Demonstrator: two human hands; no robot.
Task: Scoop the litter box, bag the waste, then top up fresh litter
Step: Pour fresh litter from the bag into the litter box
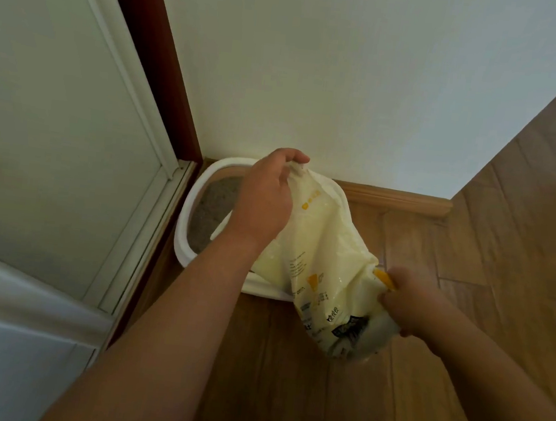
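litter bag (327, 249) hangs over litter box (195, 201), left hand (264, 198) and right hand (407, 302) clamped on its ends.

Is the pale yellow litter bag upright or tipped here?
Tipped: the pale yellow plastic litter bag lies slanted across the white litter box; both hands hold opposite ends.

Floor (507, 234): wood planks, brown, grain running in differing directions. Wall (353, 64): plain white, meets the floor at a wooden baseboard (394, 199). Left side: pale door panel (49, 117) with raised white trim, set in a dark reddish-brown frame (155, 60). A metal track (168, 198) runs along the door's lower edge.
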